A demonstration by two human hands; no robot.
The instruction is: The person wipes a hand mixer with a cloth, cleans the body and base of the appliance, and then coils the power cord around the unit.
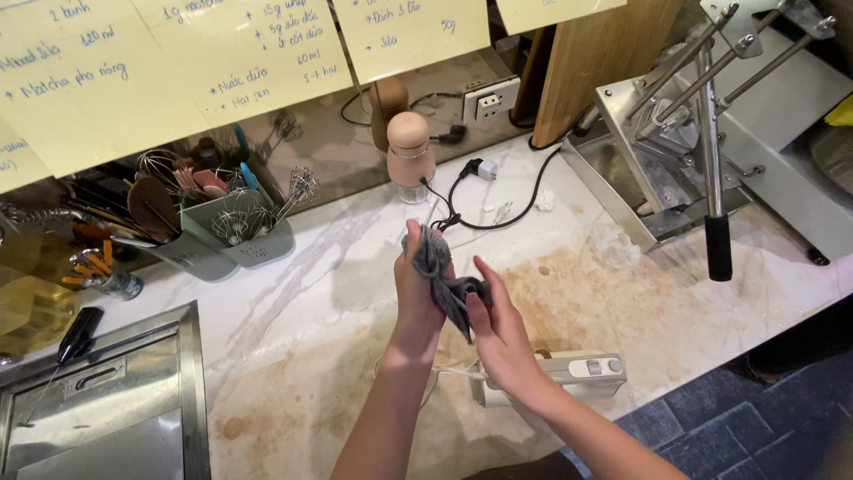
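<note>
Loosely bunched grey cloth (444, 280) between left hand (416, 298) and right hand (499, 331).

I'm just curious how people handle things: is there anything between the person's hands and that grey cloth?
Nothing visible. The left hand grips the upper part of the grey cloth directly, and the right hand presses against its lower end. Both hold it up above the stained marble counter, apart from the white hand mixer lying below.
</note>
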